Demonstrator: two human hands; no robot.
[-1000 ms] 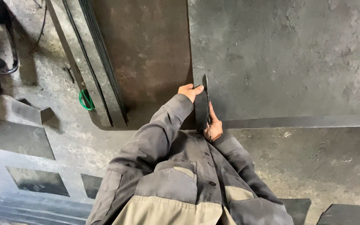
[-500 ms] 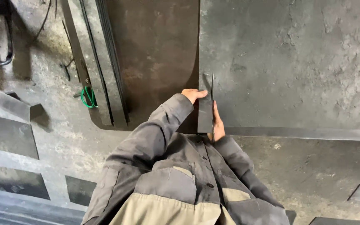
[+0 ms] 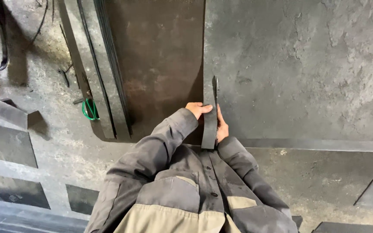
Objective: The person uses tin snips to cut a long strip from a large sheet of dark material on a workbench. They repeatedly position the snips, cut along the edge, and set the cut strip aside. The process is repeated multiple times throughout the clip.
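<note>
Two hands hold one dark, flat metal strip on edge, close against the person's chest, seen from above. Left hand is curled over the strip's left face, fingers closed on it near the middle. Right hand presses the strip's right face, mostly hidden behind the metal, so only its edge and part of the fingers show; it appears closed on the strip too. Narrow and long, the strip runs from the jacket front out toward the far side, its far tip standing above a large grey steel plate.

That plate lies flat and fills the far right of the scene, its surface rough and mottled. Just left of it sits a darker, rust-brown sheet, and left of that a stack of long metal strips with a small green loop of wire or cord hanging at its left edge. Several flat metal offcuts lie on the dusty concrete floor at the near left. Grey work jacket sleeves with tan panels fill the near centre.
</note>
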